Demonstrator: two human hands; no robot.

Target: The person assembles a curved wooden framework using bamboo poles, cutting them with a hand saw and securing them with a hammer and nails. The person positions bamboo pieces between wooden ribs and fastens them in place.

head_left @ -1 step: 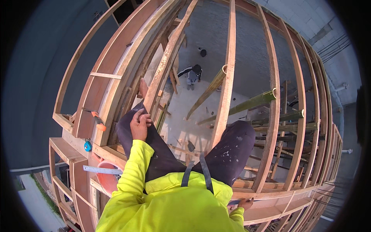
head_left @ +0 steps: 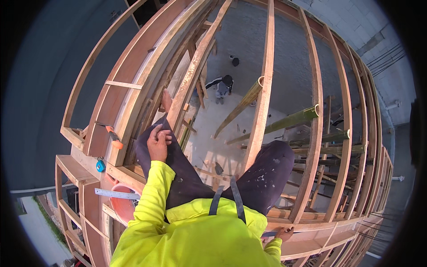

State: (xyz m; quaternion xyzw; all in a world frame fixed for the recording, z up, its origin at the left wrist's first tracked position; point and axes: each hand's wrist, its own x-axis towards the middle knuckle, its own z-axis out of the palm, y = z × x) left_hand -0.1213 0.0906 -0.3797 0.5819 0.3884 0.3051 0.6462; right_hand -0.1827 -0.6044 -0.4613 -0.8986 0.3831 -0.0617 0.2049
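Head view: the left hand (head_left: pixel 159 143) rests loosely open on the trousers (head_left: pixel 180 178); the right hand (head_left: pixel 283 233) is by the beam (head_left: pixel 322 226), grip unclear; bracing there would likely aid balance.

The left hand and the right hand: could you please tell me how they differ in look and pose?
The left hand rests on the thigh; the right hand is down by the wooden frame. The left hand shows nearly whole; the right hand is partly hidden. Both are bare, below yellow sleeves.
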